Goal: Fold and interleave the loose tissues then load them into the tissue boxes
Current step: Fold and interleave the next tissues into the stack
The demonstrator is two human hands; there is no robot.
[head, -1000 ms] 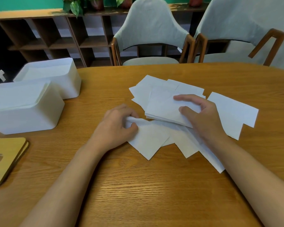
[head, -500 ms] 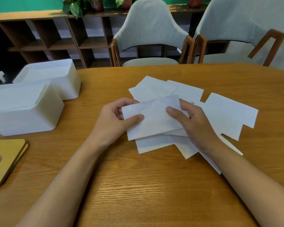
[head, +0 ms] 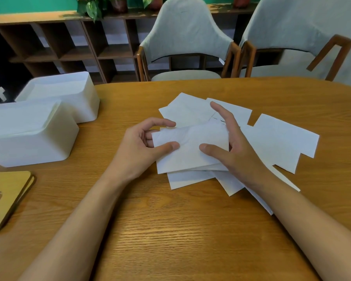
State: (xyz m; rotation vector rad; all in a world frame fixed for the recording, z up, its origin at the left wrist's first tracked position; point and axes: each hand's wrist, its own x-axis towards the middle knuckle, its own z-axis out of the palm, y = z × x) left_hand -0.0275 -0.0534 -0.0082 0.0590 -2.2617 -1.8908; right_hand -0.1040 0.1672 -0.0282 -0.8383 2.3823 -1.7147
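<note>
While left hand (head: 139, 148) pinches the folded tissue (head: 190, 153), fingertips hidden, right hand (head: 238, 153) presses it, grip apart.

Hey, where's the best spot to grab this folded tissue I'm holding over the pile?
Take the folded tissue by its two short ends, coming in from the left and right, thumbs on top, fingers underneath. It lies long side across you and looks limp, so end pinches should keep the fold flat. Your left hand pinches the left end this way.
</note>
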